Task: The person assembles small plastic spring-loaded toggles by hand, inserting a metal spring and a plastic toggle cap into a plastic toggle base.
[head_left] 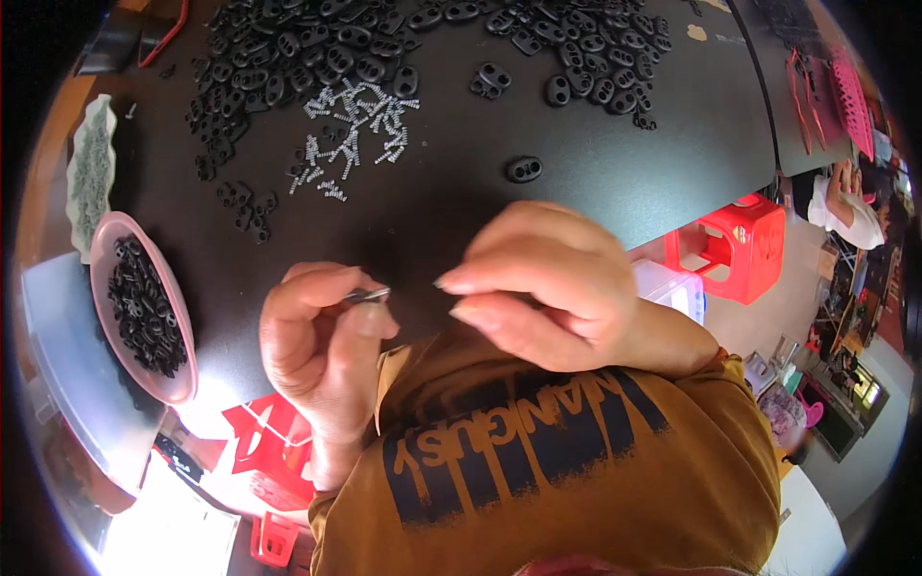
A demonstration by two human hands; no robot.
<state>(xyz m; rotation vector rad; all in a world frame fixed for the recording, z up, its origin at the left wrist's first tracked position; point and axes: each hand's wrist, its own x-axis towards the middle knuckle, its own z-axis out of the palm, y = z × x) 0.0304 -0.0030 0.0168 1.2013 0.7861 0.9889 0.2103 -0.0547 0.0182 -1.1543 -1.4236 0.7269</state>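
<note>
Above the near edge of the dark table, my left hand (pixel 322 331) pinches a small dark piece with a shiny tip (pixel 368 295) between thumb and fingertips. Most of that piece is covered by the fingers, so its exact kind cannot be told. To its right, my right hand (pixel 547 288) is held with thumb and forefinger a little apart and nothing visible between them. Just beyond the right hand lies a single black two-hole cord lock (pixel 524 169). Farther off, small metal springs (pixel 355 125) are scattered beside a heap of black cord-lock parts (pixel 288 58).
A pink bowl (pixel 191 370) of small black parts and a pale scalloped tray (pixel 79 182) stand at the left. Another black heap (pixel 586 43) lies at the far side. Red stools (pixel 754 250) flank the table. A person (pixel 850 216) sits at the far right.
</note>
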